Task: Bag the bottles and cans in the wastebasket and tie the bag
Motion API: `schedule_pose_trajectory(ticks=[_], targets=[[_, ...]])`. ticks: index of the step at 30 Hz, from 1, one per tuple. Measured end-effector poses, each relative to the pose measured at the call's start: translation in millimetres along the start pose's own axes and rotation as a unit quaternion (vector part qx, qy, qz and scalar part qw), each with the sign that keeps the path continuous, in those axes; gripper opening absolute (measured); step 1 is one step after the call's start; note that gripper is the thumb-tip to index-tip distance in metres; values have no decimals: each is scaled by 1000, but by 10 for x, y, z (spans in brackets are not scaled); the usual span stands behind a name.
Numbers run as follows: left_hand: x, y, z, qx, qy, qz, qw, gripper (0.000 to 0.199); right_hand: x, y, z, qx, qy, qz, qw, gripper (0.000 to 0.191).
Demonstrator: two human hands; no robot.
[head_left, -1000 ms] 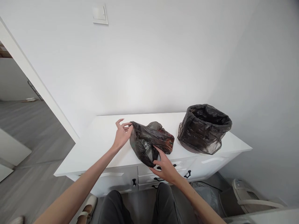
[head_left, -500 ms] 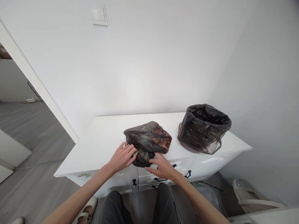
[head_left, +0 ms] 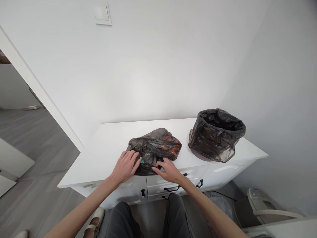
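Note:
A thin black garbage bag (head_left: 158, 144) lies crumpled on the white cabinet top near its front edge. Reddish and teal contents show through the plastic. My left hand (head_left: 125, 166) has its fingers curled over the bag's left side. At the front right of the same bag, my right hand (head_left: 169, 170) grips the plastic between thumb and fingers, with part of its fingertips hidden in the folds. To the right stands a trash can (head_left: 216, 135) with a black liner folded over its rim, apart from both hands.
The white cabinet (head_left: 99, 150) stands against the wall, with black handles (head_left: 171, 189) on its front. A light switch (head_left: 103, 14) is on the wall. Beige shoes (head_left: 96, 218) are on the floor at left; a pale appliance (head_left: 262, 205) stands at lower right.
The bag's front part has been gathered up and back, and its left side now spreads further left. Both hands shifted slightly; the left moved a little left. The trash can stayed put.

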State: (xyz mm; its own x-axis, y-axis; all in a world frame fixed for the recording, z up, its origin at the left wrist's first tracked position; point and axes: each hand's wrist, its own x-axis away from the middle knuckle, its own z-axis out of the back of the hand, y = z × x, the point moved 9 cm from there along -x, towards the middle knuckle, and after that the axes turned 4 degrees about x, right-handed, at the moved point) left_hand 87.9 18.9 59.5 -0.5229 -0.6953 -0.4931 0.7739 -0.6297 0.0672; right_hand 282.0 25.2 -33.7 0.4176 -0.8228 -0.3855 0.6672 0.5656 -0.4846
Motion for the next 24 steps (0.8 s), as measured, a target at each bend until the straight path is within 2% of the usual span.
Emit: schedule_pose_trajectory(ticks=[3, 7, 11, 14, 16, 19, 22, 24], targets=[[-43, -7, -107, -32, 16, 47, 998, 48, -191, -10, -68, -39, -14, -7, 999, 30], [-68, -164, -355, -70, 1, 98, 993, 68, -379, -24, -77, -76, -10, -32, 997, 28], [-60, -284, -518, -72, -19, 104, 992, 62, -408, -27, -17, -73, 16, -60, 995, 25], [-20, -337, -548, -51, -25, 104, 993, 57, -393, -40, 4, -74, 21, -61, 995, 24], [20, -368, -500, -48, -17, 104, 993, 55, -390, -35, 10, -76, 22, -65, 995, 23], [91, -438, -308, -54, 1, 107, 993, 53, -398, -30, 10, -87, 20, -71, 994, 22], [176, -601, 24, -49, 10, 133, 990, 52, -404, -46, 27, -124, 26, -64, 990, 20], [242, -791, 333, -47, 23, 175, 983, 51, -403, -55, 35, -150, 28, -59, 987, 18]])
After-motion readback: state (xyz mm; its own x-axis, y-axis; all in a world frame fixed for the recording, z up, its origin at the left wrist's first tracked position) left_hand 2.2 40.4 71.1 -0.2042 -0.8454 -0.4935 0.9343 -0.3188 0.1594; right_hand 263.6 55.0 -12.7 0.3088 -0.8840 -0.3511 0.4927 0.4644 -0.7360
